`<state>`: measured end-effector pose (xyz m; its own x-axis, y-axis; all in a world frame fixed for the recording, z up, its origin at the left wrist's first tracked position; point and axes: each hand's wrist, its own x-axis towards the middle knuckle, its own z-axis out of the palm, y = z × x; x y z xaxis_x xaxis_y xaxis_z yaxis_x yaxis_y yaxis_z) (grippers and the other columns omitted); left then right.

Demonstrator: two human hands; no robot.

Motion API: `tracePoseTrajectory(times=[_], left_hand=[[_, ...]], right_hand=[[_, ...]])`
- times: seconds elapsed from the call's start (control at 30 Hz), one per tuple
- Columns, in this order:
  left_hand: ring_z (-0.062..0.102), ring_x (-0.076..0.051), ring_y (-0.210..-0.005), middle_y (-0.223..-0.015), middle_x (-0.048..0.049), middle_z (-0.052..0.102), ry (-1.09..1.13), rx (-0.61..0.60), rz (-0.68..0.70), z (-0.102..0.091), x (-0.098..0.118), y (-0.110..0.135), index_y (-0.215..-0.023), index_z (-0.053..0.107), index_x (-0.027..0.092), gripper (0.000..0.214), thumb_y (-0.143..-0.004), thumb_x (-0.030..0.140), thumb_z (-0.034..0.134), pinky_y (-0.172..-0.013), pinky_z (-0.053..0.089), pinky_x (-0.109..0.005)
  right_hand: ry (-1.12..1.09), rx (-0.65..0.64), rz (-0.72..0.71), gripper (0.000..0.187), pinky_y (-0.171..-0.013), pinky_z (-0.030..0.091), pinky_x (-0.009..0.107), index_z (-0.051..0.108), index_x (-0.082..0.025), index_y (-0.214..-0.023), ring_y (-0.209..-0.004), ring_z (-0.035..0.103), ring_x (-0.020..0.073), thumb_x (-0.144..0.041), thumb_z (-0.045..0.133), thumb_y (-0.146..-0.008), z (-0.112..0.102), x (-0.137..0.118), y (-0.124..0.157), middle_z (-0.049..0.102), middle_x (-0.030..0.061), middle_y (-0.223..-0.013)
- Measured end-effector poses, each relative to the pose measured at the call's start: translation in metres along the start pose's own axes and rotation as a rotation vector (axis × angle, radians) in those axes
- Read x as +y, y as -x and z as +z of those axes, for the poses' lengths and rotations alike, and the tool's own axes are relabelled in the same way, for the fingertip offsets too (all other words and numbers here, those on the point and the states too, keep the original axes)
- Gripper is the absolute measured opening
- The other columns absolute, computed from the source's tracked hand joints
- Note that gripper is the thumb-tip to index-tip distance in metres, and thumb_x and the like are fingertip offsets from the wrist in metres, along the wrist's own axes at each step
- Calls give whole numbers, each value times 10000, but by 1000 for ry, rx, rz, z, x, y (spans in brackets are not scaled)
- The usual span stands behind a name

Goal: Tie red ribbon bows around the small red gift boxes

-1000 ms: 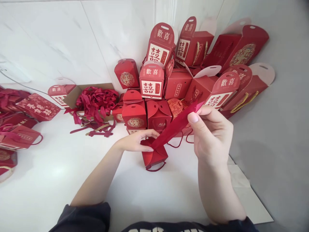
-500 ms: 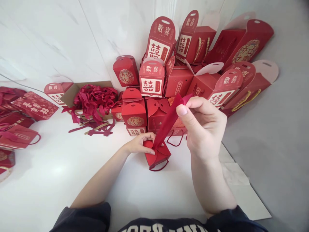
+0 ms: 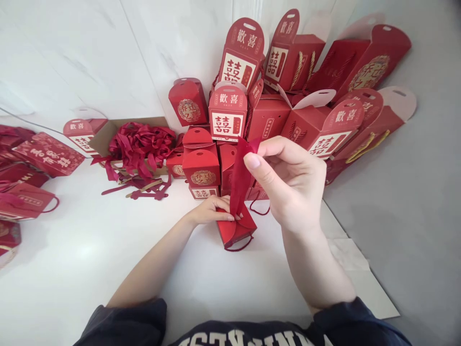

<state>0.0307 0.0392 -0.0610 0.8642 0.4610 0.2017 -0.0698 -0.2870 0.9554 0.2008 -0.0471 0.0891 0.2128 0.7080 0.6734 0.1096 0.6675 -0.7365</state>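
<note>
A small red gift box with a cord handle sits on the white table. My left hand rests on its top, fingers curled and pressing the closed flaps and the lower end of a red ribbon. My right hand pinches the ribbon's upper end between thumb and fingers and holds it nearly upright above the box.
A heap of red gift boxes fills the corner behind. A cardboard tray of loose red ribbons lies at the left back. More red boxes and bags lie along the left edge. Grey floor begins right of the table.
My right hand has swung the ribbon's free end leftward, from slanting far right to almost upright over the box. My left hand stays on the box top.
</note>
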Motion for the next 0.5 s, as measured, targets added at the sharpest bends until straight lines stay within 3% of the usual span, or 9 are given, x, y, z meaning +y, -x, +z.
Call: tracePoseTrajectory(times=[0.2, 0.37, 0.43, 0.5], left_hand=[[651, -217, -959, -887, -113, 765, -26, 20, 28, 4, 6, -3, -872, 795, 180, 132, -774, 256, 749, -921, 495, -335], [675, -210, -894, -892, -121, 766, -18, 7, -20, 7, 10, -4, -863, 796, 171, 144, -764, 269, 758, -883, 514, -339], [679, -212, -888, -889, -125, 766, -19, 15, -20, 8, 11, -4, -865, 795, 167, 151, -760, 270, 762, -881, 517, -345], [677, -216, -898, -888, -129, 765, -20, 23, -9, 9, 11, -5, -871, 794, 164, 158, -758, 270, 764, -892, 514, -351]], right_hand=[[50, 38, -8, 122, -524, 440, 243, 609, -195, -758, -567, 514, 87, -229, 664, -861, -6, 0, 1, 564, -30, -691], [78, 33, 89, 163, -483, 446, 228, 614, -208, -849, -542, 544, 90, -358, 594, -908, -11, 26, -12, 589, -21, -717], [101, -32, 132, 192, -520, 488, 238, 614, -213, -960, -632, 610, 116, -390, 546, -929, -15, 41, -15, 631, 7, -820], [193, -94, 123, 288, -601, 524, 259, 568, -236, -1157, -802, 649, 147, -363, 592, -900, -22, 51, -10, 635, 53, -1073]])
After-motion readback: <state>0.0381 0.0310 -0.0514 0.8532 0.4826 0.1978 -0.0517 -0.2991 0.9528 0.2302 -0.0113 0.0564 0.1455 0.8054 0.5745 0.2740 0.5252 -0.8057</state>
